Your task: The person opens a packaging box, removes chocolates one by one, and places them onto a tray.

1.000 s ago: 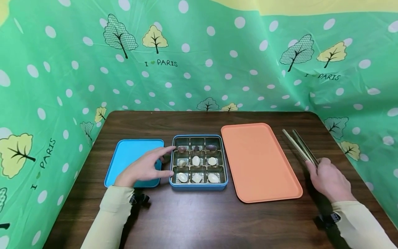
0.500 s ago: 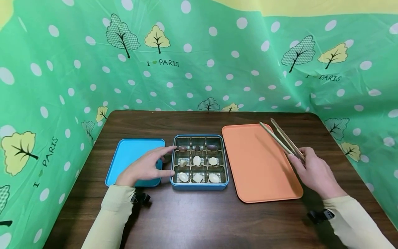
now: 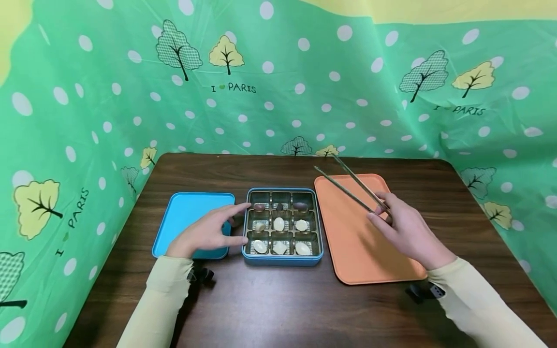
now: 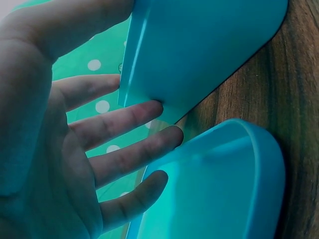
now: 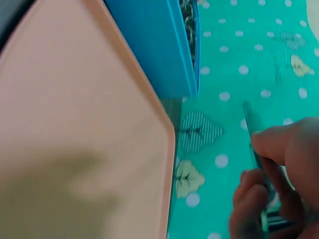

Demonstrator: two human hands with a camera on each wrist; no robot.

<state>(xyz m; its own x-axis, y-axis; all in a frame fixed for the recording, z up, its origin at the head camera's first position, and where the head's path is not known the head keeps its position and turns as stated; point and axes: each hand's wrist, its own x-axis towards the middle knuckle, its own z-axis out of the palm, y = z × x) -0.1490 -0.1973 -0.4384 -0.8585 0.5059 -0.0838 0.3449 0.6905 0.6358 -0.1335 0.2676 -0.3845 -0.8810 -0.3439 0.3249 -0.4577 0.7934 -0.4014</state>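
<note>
A blue tin box (image 3: 283,260) holds a divided insert with a small stone in each compartment: dark purplish stones (image 3: 300,206) at the back, mostly whitish ones (image 3: 302,248) elsewhere. My left hand (image 3: 208,230) touches its left side with thumb and fingertips, the fingers spread and nearly straight; the left wrist view shows them at the box wall (image 4: 199,50). In my right hand (image 3: 406,231) I grip metal tongs (image 3: 359,181) over the orange tray. Their two arms are spread apart, with nothing between the tips, which point toward the back left.
The orange tray (image 3: 352,263) lies right of the box, its left edge close to it. Left of the box rests a blue lid (image 3: 184,212), inside facing up, partly under my left hand. Brown wooden table (image 3: 278,309); a green printed cloth (image 3: 278,82) hangs behind and around it.
My right hand has carried the tongs left from the table's right side to above the orange tray, and their arms have spread wider. The left hand stays at the box.
</note>
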